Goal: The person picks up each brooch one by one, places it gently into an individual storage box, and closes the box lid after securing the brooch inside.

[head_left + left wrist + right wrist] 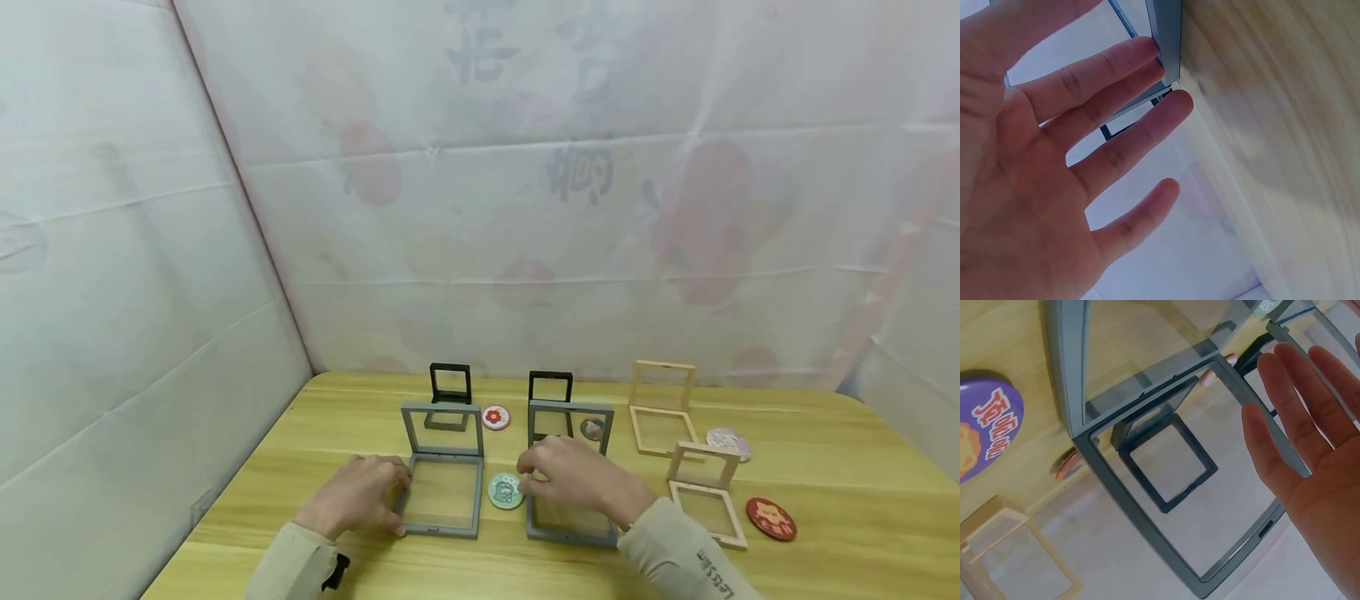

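Observation:
Two grey hinged display frames stand unfolded on the table, each with one clear panel raised and the other lying flat. My left hand [358, 493] is at the left side of the left grey frame [442, 531]. In the left wrist view its fingers are fairly straight, with fingertips [1147, 47] against the frame's edge. Over the right grey frame [573, 539] hovers my right hand [581, 475]. The right wrist view shows its fingers [1300, 415] loosely extended, holding nothing. Between the two frames lies a round green badge [506, 491], close to the right fingertips.
Behind are two small black frames [450, 367] and a badge with a red flower [496, 417]. A dark badge [592, 429] shows through the right panel. To the right stand two light wood-coloured frames [664, 364], a pale badge [729, 443] and a red badge [771, 518].

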`<state>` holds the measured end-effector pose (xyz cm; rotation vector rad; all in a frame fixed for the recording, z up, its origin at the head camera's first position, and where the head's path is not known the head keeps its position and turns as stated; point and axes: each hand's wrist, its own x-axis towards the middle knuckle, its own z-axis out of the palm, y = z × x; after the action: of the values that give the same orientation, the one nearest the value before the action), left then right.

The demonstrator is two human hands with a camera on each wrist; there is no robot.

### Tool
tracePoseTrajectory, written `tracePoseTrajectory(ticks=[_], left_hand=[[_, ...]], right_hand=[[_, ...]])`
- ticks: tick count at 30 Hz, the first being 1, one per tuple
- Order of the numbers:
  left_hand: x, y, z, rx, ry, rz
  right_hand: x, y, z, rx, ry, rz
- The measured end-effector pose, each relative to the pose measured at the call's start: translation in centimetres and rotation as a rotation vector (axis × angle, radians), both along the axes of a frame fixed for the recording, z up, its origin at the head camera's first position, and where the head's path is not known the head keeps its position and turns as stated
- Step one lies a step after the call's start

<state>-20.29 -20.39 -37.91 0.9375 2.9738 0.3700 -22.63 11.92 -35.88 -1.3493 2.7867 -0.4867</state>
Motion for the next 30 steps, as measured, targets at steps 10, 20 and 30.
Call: tracePoseTrajectory(ticks=[10, 20, 30], left_hand=[[0.0, -0.1, 0.1, 0.028, -0.020, 0.018], [0.0, 0.0, -0.2, 0.024, -0.007, 0.006], [0.0, 0.1, -0.2, 0.016, 0.001, 0.004]], right_hand=[[0.1, -1.4, -0.2, 0.110, 0.092, -0.033], [0.3, -1.9, -1.0, 0.144, 0.115, -0.007], [0.4, -2.6, -1.9, 0.275, 0.029, -0.092]])
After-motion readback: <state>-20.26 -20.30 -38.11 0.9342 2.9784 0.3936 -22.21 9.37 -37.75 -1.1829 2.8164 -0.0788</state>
